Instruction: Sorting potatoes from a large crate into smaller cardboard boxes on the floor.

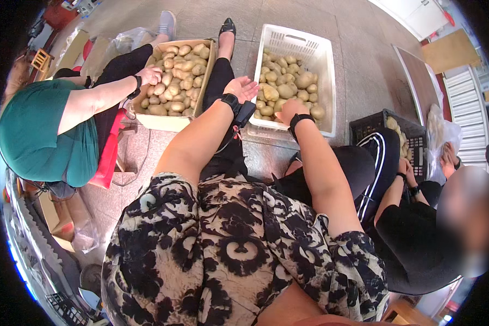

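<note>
My left hand (242,88) is held palm up with its fingers apart, at the left rim of a white plastic crate (329,77); it holds nothing. My right hand (292,111) reaches over the near part of that crate, its fingers bent down at the potatoes (285,90). Whether a potato is in its grasp is hidden by the hand itself. Both wrists wear black bands, the left one with a black device on it. To the left, a cardboard box (161,123) full of potatoes stands on the floor.
A co-worker in green (45,130) reaches into the cardboard box at the left. At the right, another co-worker in black (417,244) sits by a black plastic crate (417,138) of potatoes. Beside it lies a clear plastic bag (436,134). My legs extend between box and white crate.
</note>
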